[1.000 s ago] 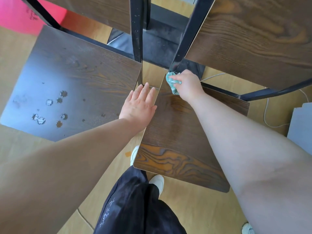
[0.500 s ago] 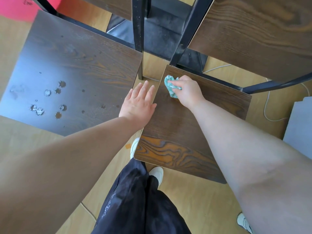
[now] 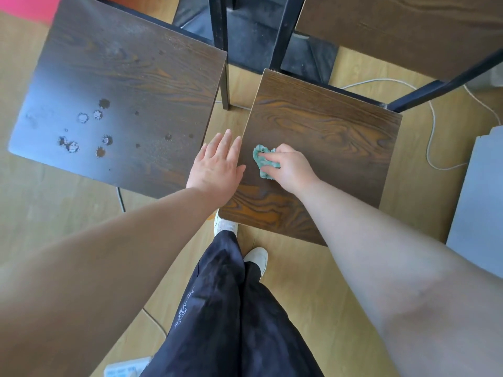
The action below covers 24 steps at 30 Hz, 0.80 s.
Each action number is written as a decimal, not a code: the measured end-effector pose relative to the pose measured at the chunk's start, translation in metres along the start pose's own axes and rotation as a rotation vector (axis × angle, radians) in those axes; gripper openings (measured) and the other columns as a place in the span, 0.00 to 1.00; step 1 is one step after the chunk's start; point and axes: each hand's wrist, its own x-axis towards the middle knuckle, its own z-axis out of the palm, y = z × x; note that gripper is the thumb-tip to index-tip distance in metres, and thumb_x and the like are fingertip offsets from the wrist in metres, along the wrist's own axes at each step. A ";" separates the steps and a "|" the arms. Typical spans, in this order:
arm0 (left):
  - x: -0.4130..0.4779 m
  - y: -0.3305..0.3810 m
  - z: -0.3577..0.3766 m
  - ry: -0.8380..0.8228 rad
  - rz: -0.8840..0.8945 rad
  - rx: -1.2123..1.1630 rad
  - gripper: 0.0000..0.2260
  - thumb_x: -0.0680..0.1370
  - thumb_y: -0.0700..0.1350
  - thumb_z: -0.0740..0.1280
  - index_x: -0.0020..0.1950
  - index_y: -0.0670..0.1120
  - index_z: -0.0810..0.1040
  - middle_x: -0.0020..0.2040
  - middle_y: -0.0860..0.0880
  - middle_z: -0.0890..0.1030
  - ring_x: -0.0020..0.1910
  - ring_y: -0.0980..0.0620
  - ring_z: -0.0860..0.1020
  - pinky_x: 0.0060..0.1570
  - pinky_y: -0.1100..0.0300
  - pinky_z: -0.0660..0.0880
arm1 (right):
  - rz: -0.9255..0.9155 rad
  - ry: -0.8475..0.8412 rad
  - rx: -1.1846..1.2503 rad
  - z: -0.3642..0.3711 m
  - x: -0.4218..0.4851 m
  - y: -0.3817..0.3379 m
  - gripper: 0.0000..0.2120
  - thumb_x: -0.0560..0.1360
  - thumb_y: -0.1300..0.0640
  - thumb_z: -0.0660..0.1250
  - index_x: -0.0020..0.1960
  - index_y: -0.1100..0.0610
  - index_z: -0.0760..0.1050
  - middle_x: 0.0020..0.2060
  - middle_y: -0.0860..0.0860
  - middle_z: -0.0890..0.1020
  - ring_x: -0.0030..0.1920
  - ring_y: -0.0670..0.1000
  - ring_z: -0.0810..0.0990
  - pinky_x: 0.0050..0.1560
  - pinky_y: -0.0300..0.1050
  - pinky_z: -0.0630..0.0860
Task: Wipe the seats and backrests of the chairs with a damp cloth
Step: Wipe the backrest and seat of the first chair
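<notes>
Two dark wood-grain chair seats stand side by side below me. My right hand (image 3: 290, 167) grips a small crumpled green cloth (image 3: 262, 160) and presses it on the right seat (image 3: 332, 137), near that seat's left edge. My left hand (image 3: 217, 165) lies flat with straight fingers over the gap between the seats, touching the left edge of the right seat. The left seat (image 3: 122, 77) carries several pale round spots and stains at its left side. Dark wood backrests (image 3: 408, 28) on black metal frames rise at the top.
Black frame legs (image 3: 219, 36) stand between the chairs. A white cable (image 3: 430, 137) loops on the wooden floor at the right, next to a grey board (image 3: 479, 208). My legs in dark trousers (image 3: 231, 308) and white shoes are under the seat's front edge.
My right hand has drawn the cloth from the seat's back left corner toward me along the left edge. My left hand has stayed on the seat's edge.
</notes>
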 end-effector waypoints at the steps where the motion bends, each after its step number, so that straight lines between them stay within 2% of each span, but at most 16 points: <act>1: -0.007 0.002 0.005 -0.005 0.001 0.003 0.28 0.85 0.55 0.50 0.82 0.47 0.46 0.82 0.46 0.46 0.81 0.46 0.45 0.78 0.49 0.47 | 0.005 0.002 0.003 0.004 -0.007 0.001 0.17 0.78 0.52 0.68 0.67 0.52 0.78 0.49 0.48 0.71 0.52 0.49 0.73 0.50 0.34 0.64; 4: -0.024 0.007 0.016 -0.024 0.008 -0.002 0.27 0.85 0.55 0.50 0.82 0.48 0.46 0.82 0.46 0.46 0.81 0.46 0.45 0.78 0.49 0.47 | 0.020 0.012 0.005 0.016 -0.026 0.001 0.19 0.78 0.46 0.68 0.66 0.52 0.78 0.50 0.47 0.71 0.51 0.46 0.71 0.51 0.37 0.65; 7: -0.036 0.013 0.025 -0.035 0.026 -0.003 0.27 0.86 0.54 0.50 0.82 0.47 0.45 0.82 0.46 0.46 0.81 0.46 0.44 0.79 0.49 0.46 | 0.026 0.008 0.031 0.029 -0.044 0.005 0.18 0.78 0.44 0.66 0.64 0.52 0.80 0.48 0.47 0.73 0.51 0.49 0.75 0.49 0.39 0.68; 12: -0.040 0.019 0.030 -0.035 0.052 0.010 0.27 0.86 0.54 0.50 0.82 0.47 0.46 0.82 0.46 0.46 0.81 0.46 0.44 0.79 0.49 0.47 | 0.053 0.038 0.053 0.042 -0.062 0.008 0.15 0.79 0.49 0.66 0.63 0.52 0.80 0.49 0.45 0.73 0.51 0.47 0.75 0.47 0.36 0.69; 17: -0.026 0.018 0.020 -0.012 0.061 0.023 0.27 0.85 0.54 0.51 0.82 0.47 0.47 0.82 0.46 0.47 0.81 0.46 0.45 0.78 0.49 0.47 | 0.097 -0.012 0.108 0.026 -0.050 0.009 0.14 0.79 0.49 0.67 0.61 0.53 0.82 0.53 0.51 0.78 0.53 0.50 0.77 0.52 0.42 0.74; 20: -0.014 0.015 0.012 -0.009 0.071 0.026 0.27 0.85 0.54 0.50 0.82 0.47 0.46 0.82 0.46 0.47 0.81 0.46 0.45 0.79 0.49 0.46 | 0.118 0.030 0.161 0.002 -0.033 0.018 0.12 0.77 0.51 0.70 0.58 0.54 0.84 0.50 0.52 0.80 0.53 0.53 0.79 0.50 0.39 0.69; 22: -0.003 0.013 0.008 -0.011 0.070 0.026 0.27 0.85 0.53 0.50 0.82 0.47 0.46 0.82 0.46 0.46 0.81 0.47 0.44 0.79 0.49 0.46 | 0.114 0.097 0.155 -0.021 -0.019 0.025 0.12 0.77 0.52 0.70 0.58 0.55 0.83 0.50 0.54 0.80 0.53 0.52 0.79 0.48 0.36 0.64; 24: 0.006 0.013 0.003 -0.009 0.077 0.032 0.27 0.85 0.54 0.50 0.82 0.47 0.46 0.82 0.46 0.46 0.81 0.47 0.45 0.79 0.49 0.47 | 0.141 0.148 0.140 -0.045 -0.003 0.032 0.13 0.77 0.52 0.69 0.59 0.54 0.83 0.51 0.53 0.79 0.54 0.51 0.77 0.49 0.37 0.64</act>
